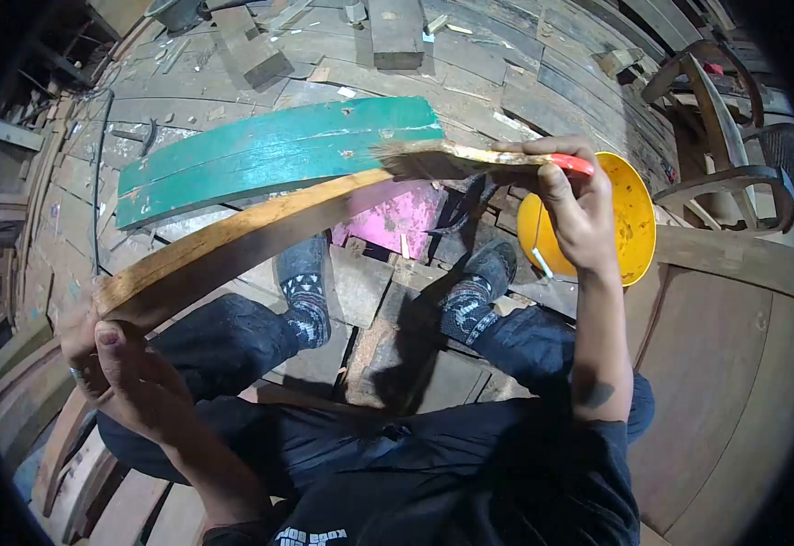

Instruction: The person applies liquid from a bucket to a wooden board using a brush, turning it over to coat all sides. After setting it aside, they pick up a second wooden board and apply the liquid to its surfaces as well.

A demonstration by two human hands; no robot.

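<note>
My left hand point(128, 369) grips the near-left end of a curved wooden piece point(242, 227), thumb on the near side. The wood slants up and away to the right, its upper edge light brown and its side darker. In my right hand point(579, 214) is a paintbrush point(479, 157) with a red-tipped handle, held level and pointing left. Its worn bristles overlap the far end of the wood in this view. Behind the wood lies a green painted board point(269, 150), chipped in places. A yellow bucket point(632, 218) stands just beyond my right wrist, stained inside.
A pink speckled piece point(388, 223) sits on the floor between my feet and the green board. Timber blocks point(397, 36) and wood scraps litter the plank floor. Curved wooden parts point(15, 400) are stacked at left; a wooden panel point(707, 355) and chair-like frame point(734, 187) are at right.
</note>
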